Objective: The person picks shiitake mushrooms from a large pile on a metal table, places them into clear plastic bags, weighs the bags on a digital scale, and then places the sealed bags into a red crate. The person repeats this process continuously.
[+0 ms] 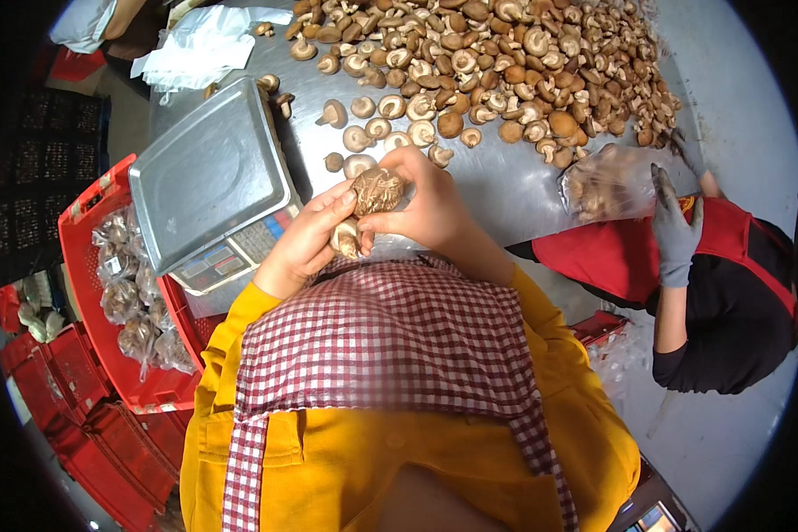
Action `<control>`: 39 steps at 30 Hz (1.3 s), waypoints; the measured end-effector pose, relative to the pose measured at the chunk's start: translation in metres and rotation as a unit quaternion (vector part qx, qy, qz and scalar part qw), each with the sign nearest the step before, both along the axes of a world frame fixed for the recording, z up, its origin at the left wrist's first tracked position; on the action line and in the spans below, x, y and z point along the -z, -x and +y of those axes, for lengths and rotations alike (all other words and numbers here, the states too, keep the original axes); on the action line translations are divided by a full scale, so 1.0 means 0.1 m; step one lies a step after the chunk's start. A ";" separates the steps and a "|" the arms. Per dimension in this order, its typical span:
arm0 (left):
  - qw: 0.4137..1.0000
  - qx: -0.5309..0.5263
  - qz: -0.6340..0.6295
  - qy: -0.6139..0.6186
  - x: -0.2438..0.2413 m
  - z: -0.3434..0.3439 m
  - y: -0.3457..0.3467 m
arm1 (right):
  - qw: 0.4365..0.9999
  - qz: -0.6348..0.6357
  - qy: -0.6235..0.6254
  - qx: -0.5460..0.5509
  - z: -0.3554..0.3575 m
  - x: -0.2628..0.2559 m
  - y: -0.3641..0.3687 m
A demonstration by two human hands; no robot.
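Note:
Both of my hands meet over the near edge of the steel table [505, 199]. My left hand [309, 233] grips mushrooms between thumb and fingers: a brown, cracked-cap mushroom [377, 191] and, below it, a pale-stemmed one [346, 238]. My right hand [425, 199] pinches the cracked-cap mushroom from the other side with thumb and fingers. Just beyond my hands lie loose shiitake mushrooms [421, 106], which build into a large heap towards the back right. A digital scale [209, 173] with a bare metal pan stands to the left of my left hand.
A red plastic crate [96, 266] holding bagged mushrooms [121, 300] sits left of the scale. White plastic bags [203, 50] lie at the back left. At right, a co-worker's gloved hand [675, 233] touches a clear bag of mushrooms [605, 183]. Black crates [46, 156] stand far left.

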State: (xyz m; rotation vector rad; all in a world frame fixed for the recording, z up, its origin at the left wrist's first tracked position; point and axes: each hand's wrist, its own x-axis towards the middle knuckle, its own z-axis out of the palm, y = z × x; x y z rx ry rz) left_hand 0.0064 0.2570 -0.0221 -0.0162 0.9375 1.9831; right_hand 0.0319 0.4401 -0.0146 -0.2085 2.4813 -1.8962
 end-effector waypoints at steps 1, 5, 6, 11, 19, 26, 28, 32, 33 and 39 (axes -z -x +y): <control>1.000 -0.003 -0.009 0.004 0.00 0.00 -0.01 | 1.000 -0.013 0.015 -0.001 0.00 0.00 -0.01; 0.997 -0.023 -0.070 -0.015 0.08 -0.03 -0.05 | 0.995 -0.014 0.091 -0.027 0.01 0.08 -0.04; 0.995 -0.030 -0.091 -0.027 0.12 -0.05 -0.04 | 0.990 -0.040 0.137 -0.013 0.03 0.18 -0.05; 0.976 -0.193 -0.088 0.039 0.09 -0.18 0.03 | 0.971 -0.021 -0.223 -0.078 0.17 1.04 -0.32; 0.968 -0.245 -0.022 -0.052 -0.20 -0.63 0.25 | 0.959 -0.158 -0.227 -0.064 0.10 0.85 0.24; 0.962 -0.244 -0.115 -0.037 0.11 -0.53 0.12 | 0.949 -0.018 -0.301 -0.095 -0.26 1.19 0.63; 0.955 -0.253 -0.154 -0.032 0.16 -0.41 0.07 | 0.974 -0.123 -0.175 -0.073 -0.14 1.18 0.66; 0.944 -0.221 -0.241 -0.039 0.52 -0.17 0.09 | 0.892 -0.357 0.275 -0.014 0.22 1.16 0.63; 0.942 -0.216 -0.254 -0.031 0.66 -0.07 0.13 | 0.855 -0.350 0.383 -0.005 0.26 1.11 0.58; 0.933 -0.170 -0.275 0.158 1.17 0.06 0.04 | 0.740 -0.302 0.601 -0.018 0.27 1.25 0.32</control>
